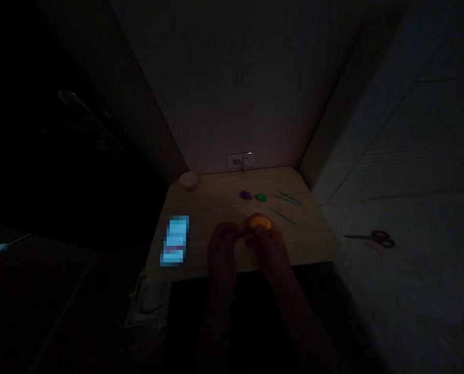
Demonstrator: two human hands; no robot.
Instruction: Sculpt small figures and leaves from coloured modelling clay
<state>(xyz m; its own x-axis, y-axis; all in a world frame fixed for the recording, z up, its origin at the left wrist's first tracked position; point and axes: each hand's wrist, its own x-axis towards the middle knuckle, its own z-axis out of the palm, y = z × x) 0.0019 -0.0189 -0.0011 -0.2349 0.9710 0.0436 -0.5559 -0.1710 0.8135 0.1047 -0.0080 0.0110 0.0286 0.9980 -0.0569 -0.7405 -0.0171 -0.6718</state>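
Observation:
Over the front of a small wooden table (208, 202), my right hand (273, 246) is closed around a flat, rounded yellow-orange lump of modelling clay (260, 223), thumb pressed on its surface. Just to the left, my left hand (223, 244) has its fingers pinched together close to the clay; darkness hides what is between them. Behind the hands lie a purple lump (246, 195) and a green lump (261, 197), apart from each other. Several thin blue-green sticks (282, 215) rest to their right.
A lidded tub (189, 181) stands at the back left corner. A lit phone (175, 240) lies at the table's left side. The wall behind has a socket (240, 160) with a plug. Scissors (376, 238) lie on a pale surface at right. The room is very dark.

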